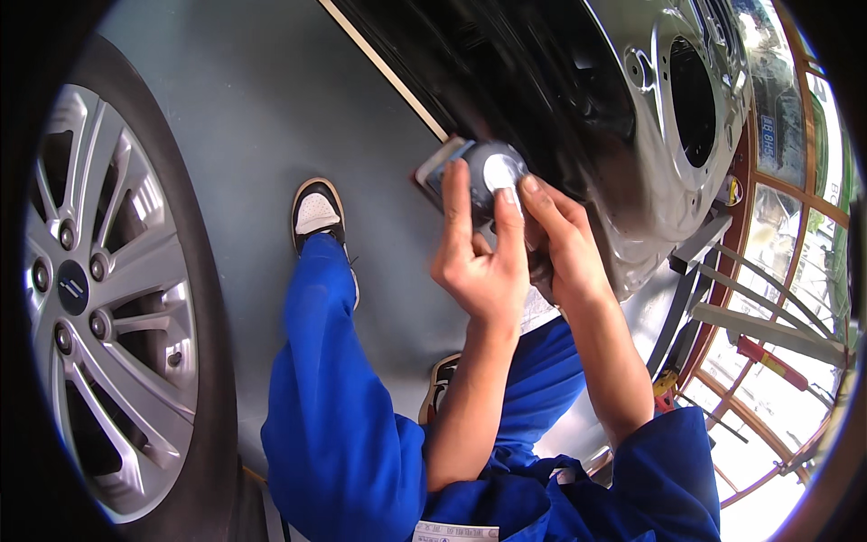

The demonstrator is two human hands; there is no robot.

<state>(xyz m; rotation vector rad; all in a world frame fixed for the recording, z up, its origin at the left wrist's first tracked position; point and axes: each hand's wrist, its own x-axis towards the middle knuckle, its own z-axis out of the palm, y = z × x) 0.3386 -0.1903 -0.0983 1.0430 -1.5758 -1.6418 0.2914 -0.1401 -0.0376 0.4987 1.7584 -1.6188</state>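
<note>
A rounded dark-grey tool with a shiny pale cap (498, 170) is held near the lower edge of a glossy black metal car panel (533, 81), gripped between the fingers of the left hand (479, 266) and right hand (567, 235), seemingly so that it is steadied from both sides. Beneath, legs in blue fabric trousers (334, 361) are set apart, perhaps for balance. Rightward reach is blocked by the panel; leftward room is limited by a silver multi-spoke wheel (144, 253). Farther off, brown-framed windows (781, 221) are seen.
</note>
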